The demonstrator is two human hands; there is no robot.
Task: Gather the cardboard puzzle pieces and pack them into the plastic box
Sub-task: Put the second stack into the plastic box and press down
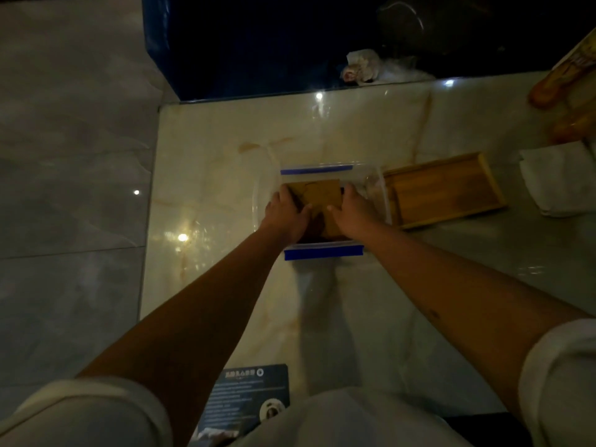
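Observation:
A clear plastic box (322, 171) with blue strips on its near and far rims stands in the middle of the marble table. Inside it lies a flat brown block of cardboard puzzle pieces (317, 195). My left hand (287, 211) grips the block's left edge and my right hand (353, 211) grips its right edge, both reaching down into the box. The near part of the block is hidden under my hands.
A shallow wooden tray (443, 190) lies just right of the box. A folded white cloth (558, 182) is at the far right, a yellow package (567, 79) beyond it. A dark printed card (248, 398) lies near my body. The table's left edge drops to the floor.

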